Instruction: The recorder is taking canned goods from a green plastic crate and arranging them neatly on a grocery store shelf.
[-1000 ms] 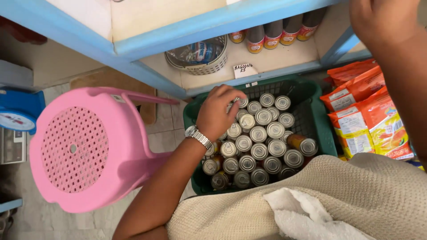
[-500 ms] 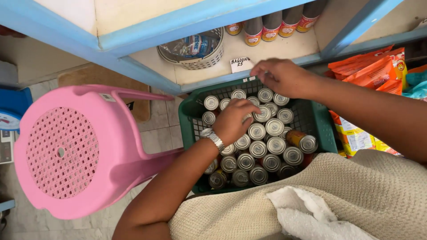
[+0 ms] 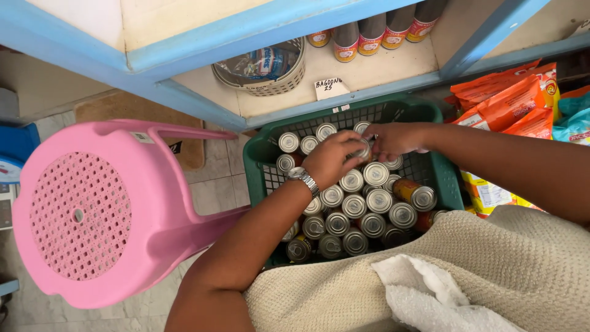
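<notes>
A green plastic crate (image 3: pixel 261 161) on the floor holds several silver-topped tin cans (image 3: pixel 376 200) standing upright; one can (image 3: pixel 416 195) lies on its side. My left hand (image 3: pixel 330 160), with a wristwatch (image 3: pixel 304 180) on its wrist, is closed on a can (image 3: pixel 363 149) above the crate's middle. My right hand (image 3: pixel 393 138) reaches in from the right and grips the same can from the other side. Both hands meet over the back rows of cans.
A pink perforated plastic stool (image 3: pixel 92 212) lies tipped at the left. A blue-framed shelf (image 3: pixel 369 92) above the crate carries a wicker basket (image 3: pixel 270 72) and a row of red-labelled jars (image 3: pixel 369 38). Orange snack packets (image 3: pixel 513 104) are stacked at the right. A beige cloth (image 3: pixel 467 270) covers my lap.
My right hand came down from the upper right into the crate and now meets my left hand on one can. My left hand shifted slightly right.
</notes>
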